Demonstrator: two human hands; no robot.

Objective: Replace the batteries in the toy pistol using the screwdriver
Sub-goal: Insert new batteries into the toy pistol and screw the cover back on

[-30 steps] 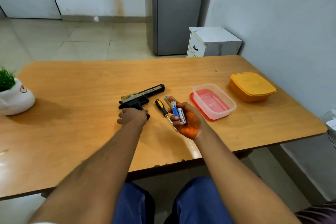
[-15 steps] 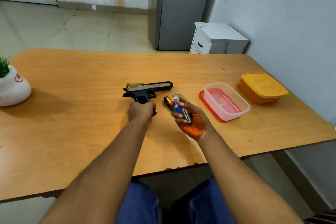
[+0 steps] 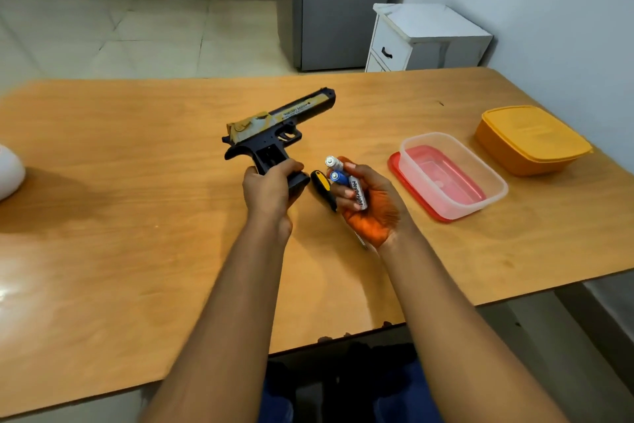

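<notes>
Above the wooden table (image 3: 137, 251), left hand (image 3: 271, 189) had lifted the black-and-gold toy pistol (image 3: 274, 134) by its grip, fingers clenched round it; right hand (image 3: 367, 203) clutched blue-and-white batteries (image 3: 346, 182) beside the yellow-black screwdriver (image 3: 324, 189), ready for swapping.

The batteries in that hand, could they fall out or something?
They might. The right hand grips the batteries loosely in its fingers, so one could slip and roll off the table. With that hand full, picking up the screwdriver lying beside it looks awkward. The left hand holds the toy pistol only by the grip's bottom, so it could tip.
</notes>
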